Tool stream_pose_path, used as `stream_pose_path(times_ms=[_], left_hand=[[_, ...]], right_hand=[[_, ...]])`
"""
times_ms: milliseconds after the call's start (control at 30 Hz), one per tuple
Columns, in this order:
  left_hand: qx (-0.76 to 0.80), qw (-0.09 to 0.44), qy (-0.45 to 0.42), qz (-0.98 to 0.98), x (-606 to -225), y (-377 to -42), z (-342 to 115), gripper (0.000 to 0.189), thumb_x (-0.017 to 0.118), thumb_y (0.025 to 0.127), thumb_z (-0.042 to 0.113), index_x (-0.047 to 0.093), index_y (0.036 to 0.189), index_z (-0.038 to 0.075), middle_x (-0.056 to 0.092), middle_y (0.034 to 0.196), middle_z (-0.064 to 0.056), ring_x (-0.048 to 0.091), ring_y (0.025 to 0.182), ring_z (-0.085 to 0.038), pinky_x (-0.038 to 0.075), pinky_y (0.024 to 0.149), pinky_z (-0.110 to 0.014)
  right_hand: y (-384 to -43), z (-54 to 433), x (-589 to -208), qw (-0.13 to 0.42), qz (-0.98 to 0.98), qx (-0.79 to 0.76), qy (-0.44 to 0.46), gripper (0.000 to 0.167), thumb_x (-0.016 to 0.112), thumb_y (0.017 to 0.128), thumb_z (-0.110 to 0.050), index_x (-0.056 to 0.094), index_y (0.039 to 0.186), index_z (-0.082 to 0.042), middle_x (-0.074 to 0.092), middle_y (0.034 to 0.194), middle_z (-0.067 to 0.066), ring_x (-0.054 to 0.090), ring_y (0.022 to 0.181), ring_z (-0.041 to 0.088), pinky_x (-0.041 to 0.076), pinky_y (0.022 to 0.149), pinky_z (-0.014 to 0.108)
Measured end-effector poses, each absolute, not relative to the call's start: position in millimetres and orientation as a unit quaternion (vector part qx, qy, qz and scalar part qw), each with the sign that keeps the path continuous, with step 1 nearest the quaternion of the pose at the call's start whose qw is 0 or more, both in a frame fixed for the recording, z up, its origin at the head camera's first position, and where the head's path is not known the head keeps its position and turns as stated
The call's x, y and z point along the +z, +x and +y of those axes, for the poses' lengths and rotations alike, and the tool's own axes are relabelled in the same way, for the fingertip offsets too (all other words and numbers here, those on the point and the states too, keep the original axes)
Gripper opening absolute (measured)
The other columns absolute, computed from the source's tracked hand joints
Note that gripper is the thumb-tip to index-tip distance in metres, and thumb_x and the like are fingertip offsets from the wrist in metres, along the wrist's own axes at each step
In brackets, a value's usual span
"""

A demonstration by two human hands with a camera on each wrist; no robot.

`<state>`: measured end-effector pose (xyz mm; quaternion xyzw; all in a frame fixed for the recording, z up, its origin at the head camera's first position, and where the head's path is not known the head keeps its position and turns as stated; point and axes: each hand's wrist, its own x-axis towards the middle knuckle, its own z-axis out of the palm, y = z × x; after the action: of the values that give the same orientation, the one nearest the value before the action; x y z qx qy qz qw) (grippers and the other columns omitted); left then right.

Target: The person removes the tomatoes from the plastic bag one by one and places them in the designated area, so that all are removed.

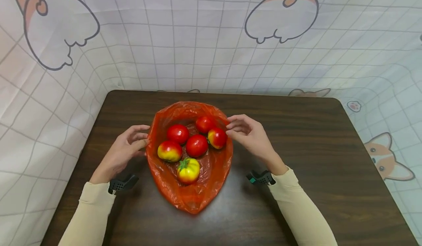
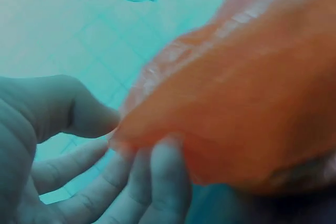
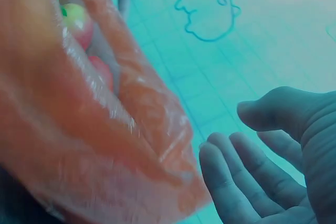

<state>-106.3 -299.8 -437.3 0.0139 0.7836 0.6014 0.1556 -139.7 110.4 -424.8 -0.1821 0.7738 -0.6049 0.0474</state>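
Observation:
A thin orange-red plastic bag (image 1: 193,201) stands with its mouth spread wide on the table. Inside lie several glossy, round, tomato-like pieces: plain red ones (image 1: 196,146), red-and-yellow ones (image 1: 169,151), and a mostly yellow one (image 1: 188,171) with a green leafy top. At the bag's left rim, my left hand (image 1: 122,149) pinches the edge between thumb and fingertips, seen closely in the left wrist view. My right hand (image 1: 252,138) is at the upper right rim, thumb and fingers apart and loosely bent; the right wrist view shows its fingertips (image 3: 212,156) beside the plastic, gripping nothing.
The dark wood-grain table (image 1: 310,147) extends on both sides of the bag. A white gridded cloth (image 1: 184,29) with cartoon dogs hangs behind and around it. Each wrist carries a black device (image 1: 260,177) at the sleeve end.

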Motion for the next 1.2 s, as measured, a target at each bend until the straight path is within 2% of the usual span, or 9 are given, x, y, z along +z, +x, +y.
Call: stream_pose_path(times_ms=[133, 267, 433, 567, 833, 1200], left_hand=[[0.621, 0.153, 0.013, 0.769, -443, -107, -295, 0.057, 0.065, 0.103, 0.026, 0.041, 0.152, 0.012, 0.062, 0.127, -0.003, 0.071, 0.103, -0.009, 0.065, 0.087, -0.033], [0.626, 0.148, 0.012, 0.766, -447, -107, -292, 0.056, 0.065, 0.103, 0.026, 0.042, 0.152, 0.012, 0.062, 0.125, 0.001, 0.071, 0.104, -0.009, 0.064, 0.087, -0.031], [0.638, 0.142, 0.008, 0.757, -451, -107, -290, 0.055, 0.065, 0.103, 0.027, 0.045, 0.151, 0.011, 0.062, 0.125, 0.003, 0.070, 0.105, -0.008, 0.064, 0.087, -0.030], [0.649, 0.141, 0.009, 0.748, -455, -109, -289, 0.054, 0.066, 0.102, 0.026, 0.047, 0.151, 0.011, 0.064, 0.123, 0.006, 0.070, 0.106, -0.007, 0.064, 0.087, -0.029], [0.646, 0.147, 0.013, 0.749, -454, -108, -287, 0.054, 0.065, 0.102, 0.023, 0.046, 0.151, 0.011, 0.064, 0.125, 0.003, 0.071, 0.105, -0.009, 0.064, 0.088, -0.031], [0.653, 0.148, 0.027, 0.743, -454, -109, -287, 0.053, 0.063, 0.103, 0.018, 0.044, 0.152, 0.009, 0.064, 0.125, 0.001, 0.072, 0.103, -0.008, 0.065, 0.087, -0.031]], right_hand=[[-147, 97, -420, 0.060, 0.796, -0.563, -0.214, 0.045, 0.076, 0.093, -0.009, 0.062, 0.134, -0.002, 0.069, 0.127, 0.023, 0.074, 0.110, 0.024, 0.061, 0.094, 0.025], [-154, 93, -424, 0.070, 0.817, -0.528, -0.219, 0.048, 0.077, 0.093, -0.011, 0.061, 0.137, -0.004, 0.068, 0.134, 0.018, 0.071, 0.119, 0.031, 0.060, 0.100, 0.035], [-155, 96, -430, 0.071, 0.837, -0.501, -0.209, 0.051, 0.079, 0.091, -0.011, 0.061, 0.138, -0.006, 0.068, 0.136, 0.015, 0.069, 0.123, 0.031, 0.059, 0.102, 0.045], [-157, 99, -435, 0.080, 0.847, -0.483, -0.208, 0.052, 0.079, 0.091, -0.011, 0.061, 0.139, -0.009, 0.067, 0.139, 0.012, 0.068, 0.125, 0.030, 0.058, 0.103, 0.045], [-157, 98, -440, 0.097, 0.863, -0.442, -0.225, 0.055, 0.081, 0.087, -0.008, 0.062, 0.138, -0.010, 0.067, 0.138, 0.011, 0.069, 0.124, 0.031, 0.058, 0.102, 0.048], [-159, 91, -445, 0.102, 0.876, -0.415, -0.223, 0.060, 0.085, 0.085, -0.015, 0.060, 0.140, -0.012, 0.067, 0.138, 0.009, 0.067, 0.123, 0.029, 0.059, 0.102, 0.047]])
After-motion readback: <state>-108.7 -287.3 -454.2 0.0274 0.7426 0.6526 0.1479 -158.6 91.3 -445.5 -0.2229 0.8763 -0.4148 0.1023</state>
